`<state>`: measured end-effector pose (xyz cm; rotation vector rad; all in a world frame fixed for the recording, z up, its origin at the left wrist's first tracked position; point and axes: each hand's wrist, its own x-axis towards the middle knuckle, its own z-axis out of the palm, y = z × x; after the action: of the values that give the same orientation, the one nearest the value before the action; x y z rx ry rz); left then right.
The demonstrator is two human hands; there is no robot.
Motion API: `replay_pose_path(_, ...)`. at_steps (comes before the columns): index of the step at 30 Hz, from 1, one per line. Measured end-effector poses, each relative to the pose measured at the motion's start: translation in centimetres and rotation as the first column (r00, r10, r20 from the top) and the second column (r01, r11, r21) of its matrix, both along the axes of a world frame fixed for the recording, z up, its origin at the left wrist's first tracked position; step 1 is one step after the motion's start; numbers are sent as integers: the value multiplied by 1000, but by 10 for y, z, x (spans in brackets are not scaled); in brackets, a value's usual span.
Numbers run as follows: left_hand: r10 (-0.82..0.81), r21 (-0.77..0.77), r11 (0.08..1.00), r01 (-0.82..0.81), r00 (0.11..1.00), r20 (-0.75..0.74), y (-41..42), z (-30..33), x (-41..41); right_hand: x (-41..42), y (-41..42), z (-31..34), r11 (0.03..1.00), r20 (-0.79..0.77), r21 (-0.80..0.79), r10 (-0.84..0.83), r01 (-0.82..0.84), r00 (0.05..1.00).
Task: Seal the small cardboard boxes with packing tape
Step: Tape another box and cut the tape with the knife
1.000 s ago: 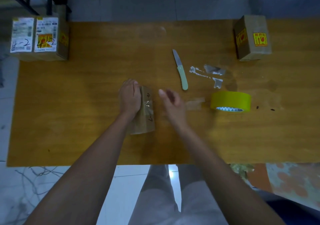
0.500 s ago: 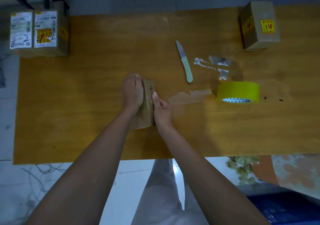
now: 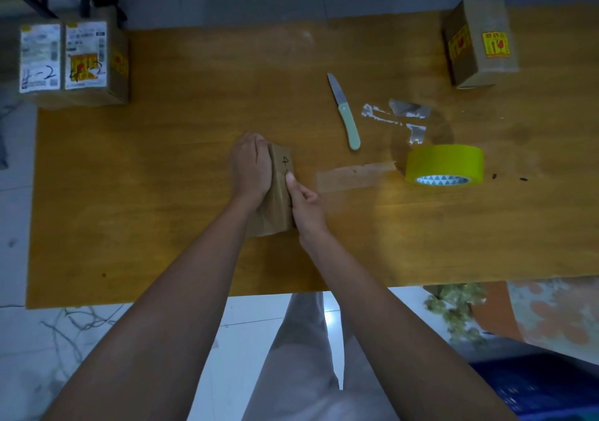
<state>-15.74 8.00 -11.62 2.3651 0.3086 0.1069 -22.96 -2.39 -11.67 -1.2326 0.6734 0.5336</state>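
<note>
Both hands [image 3: 278, 184] round small box [image 3: 275, 200]

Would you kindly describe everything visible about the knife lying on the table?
The small knife with a pale green handle lies flat on the wooden table, its grey blade pointing away from the person and the handle toward them. Nothing touches it; it rests between the hand-held cardboard box and the scraps of clear tape.

Four cardboard boxes: one under the hands [image 3: 281, 190], two side by side at the far left [image 3: 40, 59] [image 3: 94, 60], one at the far right [image 3: 479, 44]; one roll of tape [image 3: 444, 162]; one knife [image 3: 345, 112]; two hands [image 3: 249, 167] [image 3: 304, 205]; one table [image 3: 162, 193]
</note>
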Motion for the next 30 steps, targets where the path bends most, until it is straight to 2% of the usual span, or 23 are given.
replay_pose_path(5,-20,64,998,19,1000,3,-4,3,0,-3,2,-2,998,0,-41,-44,44,999)
replay_pose_path(9,-33,112,993,32,999,7,-6,4,0,-3,-1,-5,999,35,-29,33,-32,999)
replay_pose_path(14,-67,188,980,67,998,-4,-8,6,1,8,-5,-3,986,-52,-157,41,-48,998)
replay_pose_path(18,-58,193,979,72,995,-79,-12,12,1,14,-5,14,987,-49,-115,108,-113,993)
replay_pose_path(19,-45,156,986,64,991,-123,-13,16,4,16,-5,20,980,-26,-126,151,-153,988)
replay_pose_path(20,-1,58,998,12,982,-189,-12,18,8,17,-5,23,969,-13,-158,188,-188,982)
replay_pose_path(21,72,-116,988,-104,963,-258,-10,24,15,19,-8,27,958,-9,-196,210,-208,978)
replay_pose_path(22,135,-314,920,-235,941,-309,-9,35,21,23,-14,31,954,-18,-215,211,-210,977)
replay_pose_path(23,199,-480,805,-348,921,-334,-8,47,26,26,-21,33,965,-45,-189,178,-183,983)
replay_pose_path(24,251,-550,732,-401,910,-330,-7,57,28,32,-31,37,985,-72,-121,118,-127,990)
replay_pose_path(26,212,-495,781,-381,907,-364,-13,72,26,43,-49,48,1000,-69,14,26,-25,997)
replay_pose_path(27,155,-448,816,-365,885,-439,-22,77,20,49,-56,54,999,-41,36,18,-16,999)
replay_pose_path(29,32,-423,845,-328,819,-572,-48,85,5,59,-66,65,999,51,-17,40,-39,998)
replay_pose_path(30,9,-429,852,-300,828,-561,-59,85,-2,61,-69,71,994,98,-96,68,-59,993)
